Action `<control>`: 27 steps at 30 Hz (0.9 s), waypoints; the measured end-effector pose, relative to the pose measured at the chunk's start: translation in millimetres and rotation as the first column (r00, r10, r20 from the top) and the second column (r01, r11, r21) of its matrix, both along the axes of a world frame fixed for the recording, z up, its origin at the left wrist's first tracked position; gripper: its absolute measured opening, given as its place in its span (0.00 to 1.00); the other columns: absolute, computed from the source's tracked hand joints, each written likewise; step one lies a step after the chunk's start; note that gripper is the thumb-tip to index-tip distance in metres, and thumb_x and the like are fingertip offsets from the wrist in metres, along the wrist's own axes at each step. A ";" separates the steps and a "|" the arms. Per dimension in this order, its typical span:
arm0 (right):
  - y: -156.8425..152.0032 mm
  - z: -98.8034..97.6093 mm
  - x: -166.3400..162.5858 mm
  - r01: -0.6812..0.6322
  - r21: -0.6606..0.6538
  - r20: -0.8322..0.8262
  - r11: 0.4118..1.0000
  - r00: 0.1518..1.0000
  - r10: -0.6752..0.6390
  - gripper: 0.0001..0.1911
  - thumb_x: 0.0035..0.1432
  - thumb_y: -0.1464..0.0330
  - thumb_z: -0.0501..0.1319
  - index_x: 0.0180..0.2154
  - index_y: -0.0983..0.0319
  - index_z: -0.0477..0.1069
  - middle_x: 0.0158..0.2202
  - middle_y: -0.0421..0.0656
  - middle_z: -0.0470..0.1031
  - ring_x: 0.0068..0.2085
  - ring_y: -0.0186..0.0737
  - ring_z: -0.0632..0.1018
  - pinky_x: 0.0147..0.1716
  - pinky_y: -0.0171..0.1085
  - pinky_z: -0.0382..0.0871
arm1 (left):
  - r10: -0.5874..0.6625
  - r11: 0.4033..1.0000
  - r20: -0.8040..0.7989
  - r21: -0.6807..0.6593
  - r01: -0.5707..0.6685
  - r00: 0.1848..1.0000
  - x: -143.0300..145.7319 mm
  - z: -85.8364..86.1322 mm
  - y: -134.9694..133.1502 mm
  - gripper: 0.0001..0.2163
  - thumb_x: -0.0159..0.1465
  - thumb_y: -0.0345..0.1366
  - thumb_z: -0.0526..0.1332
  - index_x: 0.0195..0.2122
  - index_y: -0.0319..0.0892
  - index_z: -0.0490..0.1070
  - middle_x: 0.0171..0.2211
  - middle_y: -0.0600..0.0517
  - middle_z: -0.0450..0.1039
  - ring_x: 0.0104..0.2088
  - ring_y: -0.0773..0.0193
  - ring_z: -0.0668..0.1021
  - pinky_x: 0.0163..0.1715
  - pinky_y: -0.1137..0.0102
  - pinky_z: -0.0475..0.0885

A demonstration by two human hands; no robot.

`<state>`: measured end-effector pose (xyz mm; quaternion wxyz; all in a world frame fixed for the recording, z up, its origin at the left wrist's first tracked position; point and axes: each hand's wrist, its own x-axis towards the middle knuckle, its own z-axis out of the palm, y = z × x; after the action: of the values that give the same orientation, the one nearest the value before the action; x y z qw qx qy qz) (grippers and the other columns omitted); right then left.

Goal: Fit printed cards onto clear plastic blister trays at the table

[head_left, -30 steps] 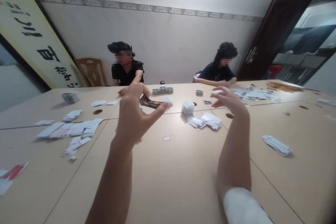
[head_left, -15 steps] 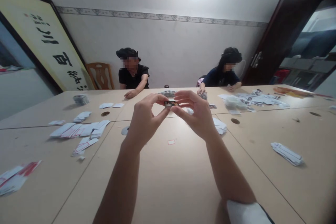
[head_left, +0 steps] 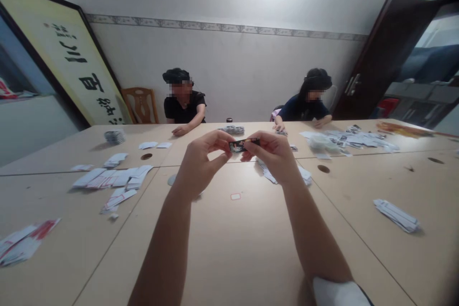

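A small dark card with a colourful printed picture (head_left: 238, 146) is held up over the table, level or nearly so. My left hand (head_left: 205, 158) pinches its left end between thumb and fingers. At the other end, the thumb and fingers of my right hand (head_left: 275, 157) grip it and cover part of it. Under my hands a small white label with a red border (head_left: 235, 196) lies flat on the table (head_left: 229, 244). Behind my right wrist, white paper slips (head_left: 268, 174) are partly hidden.
Paper piles (head_left: 111, 178) lie on the left, and a bundle of strips (head_left: 396, 215) on the right. Two people sit opposite; one person's hand (head_left: 181, 130) rests on the table. A stack (head_left: 114, 137) stands far left, a cable hole (head_left: 323, 169) right, and scattered cards (head_left: 358, 138) far right.
The card has turned so more of its printed face shows. My right hand has shifted slightly along it, its fingers more closed. The whole view has moved a little.
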<state>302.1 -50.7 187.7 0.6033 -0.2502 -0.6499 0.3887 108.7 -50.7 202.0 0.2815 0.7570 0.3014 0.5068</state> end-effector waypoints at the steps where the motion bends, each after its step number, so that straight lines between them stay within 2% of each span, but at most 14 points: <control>1: 0.2 0.3 0.2 -0.001 -0.004 -0.002 1.000 1.000 0.001 0.07 0.57 0.64 0.70 0.32 0.61 0.77 0.24 0.38 0.79 0.27 0.35 0.82 0.30 0.35 0.78 | -0.009 1.000 0.008 -0.009 0.009 1.000 0.0 -0.2 0.0 0.08 0.60 0.28 0.66 0.40 0.41 0.75 0.33 0.53 0.77 0.36 0.66 0.79 0.46 0.66 0.76; 4: 0.2 0.6 1.1 0.030 -0.002 0.025 1.000 0.999 -0.030 0.07 0.57 0.64 0.70 0.31 0.60 0.78 0.24 0.38 0.79 0.27 0.36 0.82 0.31 0.36 0.79 | -0.011 1.000 0.012 -0.018 0.011 1.000 -0.6 -0.8 0.6 0.08 0.60 0.29 0.67 0.41 0.42 0.75 0.34 0.53 0.76 0.36 0.66 0.79 0.46 0.67 0.75; 6: -2.0 0.7 1.3 0.118 0.038 0.077 0.992 0.990 -0.121 0.06 0.58 0.64 0.69 0.32 0.60 0.78 0.25 0.38 0.79 0.29 0.37 0.82 0.33 0.37 0.78 | 0.003 1.000 -0.019 -0.023 -0.004 1.000 -1.8 -0.6 1.8 0.10 0.60 0.31 0.68 0.43 0.42 0.75 0.36 0.52 0.76 0.37 0.65 0.79 0.46 0.66 0.75; 9: -9.1 1.4 0.0 0.284 0.178 0.194 0.942 0.929 -0.316 0.05 0.60 0.66 0.67 0.32 0.59 0.78 0.26 0.38 0.80 0.30 0.37 0.82 0.33 0.37 0.76 | 0.030 0.998 -0.086 -0.051 -0.035 0.996 -4.3 0.9 3.9 0.13 0.59 0.36 0.70 0.44 0.42 0.75 0.39 0.50 0.77 0.39 0.63 0.79 0.47 0.64 0.75; 12: -16.0 2.2 -2.5 0.345 0.289 0.245 0.893 0.875 -0.417 0.06 0.62 0.67 0.64 0.32 0.59 0.78 0.27 0.38 0.80 0.30 0.34 0.81 0.29 0.33 0.74 | 0.045 0.997 -0.049 -0.054 -0.047 0.998 -5.5 2.2 4.3 0.12 0.59 0.38 0.71 0.42 0.41 0.77 0.37 0.51 0.77 0.39 0.63 0.79 0.46 0.65 0.74; 17: -15.7 1.6 -2.5 0.314 0.243 0.139 0.918 0.925 -0.353 0.06 0.61 0.65 0.66 0.33 0.60 0.80 0.30 0.39 0.80 0.29 0.34 0.82 0.28 0.32 0.75 | 0.061 0.998 0.025 0.016 -0.062 0.998 -1.7 2.4 -1.0 0.12 0.61 0.35 0.70 0.46 0.43 0.78 0.29 0.55 0.74 0.32 0.67 0.76 0.41 0.68 0.73; 22: -5.3 -0.9 2.3 0.246 0.186 0.036 0.951 0.966 -0.257 0.05 0.60 0.65 0.69 0.34 0.59 0.80 0.32 0.38 0.79 0.29 0.33 0.83 0.28 0.32 0.75 | 0.123 0.989 0.047 0.072 -0.126 0.991 3.7 1.8 -6.0 0.13 0.61 0.34 0.70 0.47 0.44 0.80 0.29 0.54 0.74 0.32 0.66 0.75 0.41 0.68 0.72; 27: 10.2 -4.5 4.3 0.146 0.085 -0.020 0.986 0.989 -0.145 0.08 0.59 0.62 0.70 0.32 0.59 0.80 0.29 0.36 0.78 0.28 0.34 0.84 0.26 0.30 0.74 | 0.147 0.985 0.058 0.081 -0.151 0.987 8.4 0.8 -2.4 0.13 0.60 0.33 0.70 0.47 0.43 0.80 0.29 0.54 0.76 0.32 0.66 0.77 0.40 0.67 0.72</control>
<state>306.3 -40.4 183.1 0.6447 -0.2680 -0.6419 0.3170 117.1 -53.1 202.8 0.2179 0.7303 0.3278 0.5584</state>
